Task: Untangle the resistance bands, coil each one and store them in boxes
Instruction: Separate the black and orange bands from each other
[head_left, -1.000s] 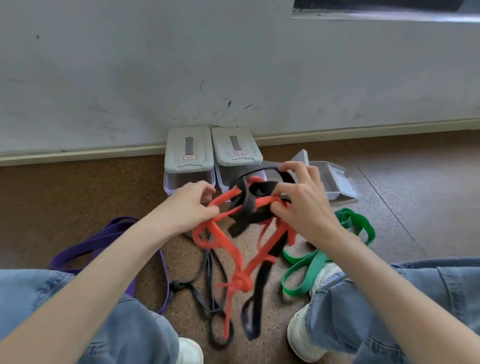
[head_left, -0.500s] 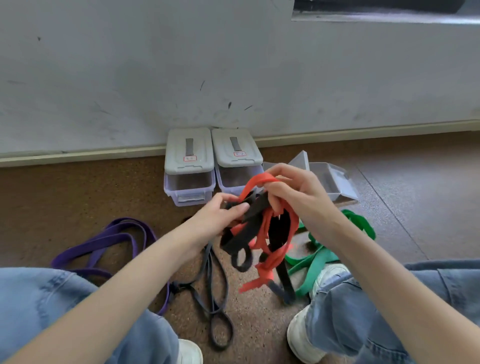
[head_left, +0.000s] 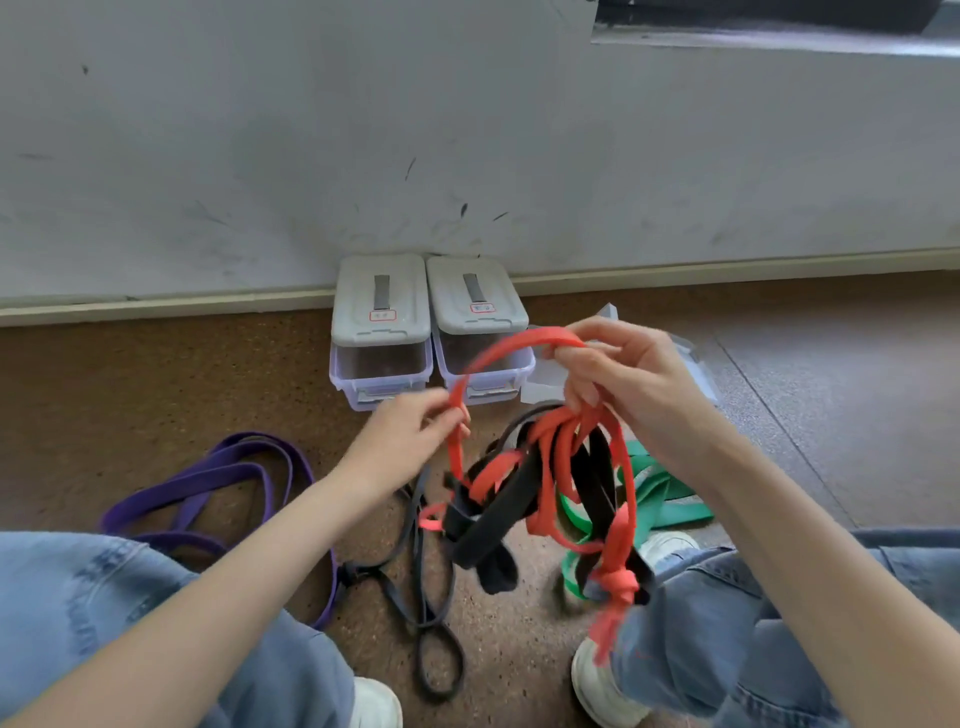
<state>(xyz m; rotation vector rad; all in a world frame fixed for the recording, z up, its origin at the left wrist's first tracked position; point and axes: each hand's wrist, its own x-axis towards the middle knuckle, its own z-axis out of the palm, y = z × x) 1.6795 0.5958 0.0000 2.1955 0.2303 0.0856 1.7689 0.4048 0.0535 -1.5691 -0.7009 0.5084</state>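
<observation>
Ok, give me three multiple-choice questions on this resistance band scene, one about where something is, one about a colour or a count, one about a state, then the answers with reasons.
1. Where does the purple band lie?
A. on the floor by the person's left leg
B. inside a box
C. over the right shoe

2. How many lidded boxes stand against the wall?
A. one
B. two
C. four

3. What does the left hand do?
A. rests flat on the floor
B. pinches the red band
C. lifts a box lid

Answers:
1 A: it lies loose on the brown floor, left of the tangle.
2 B: two grey-lidded boxes sit side by side.
3 B: its fingers close on the red loop that the right hand holds up.
</observation>
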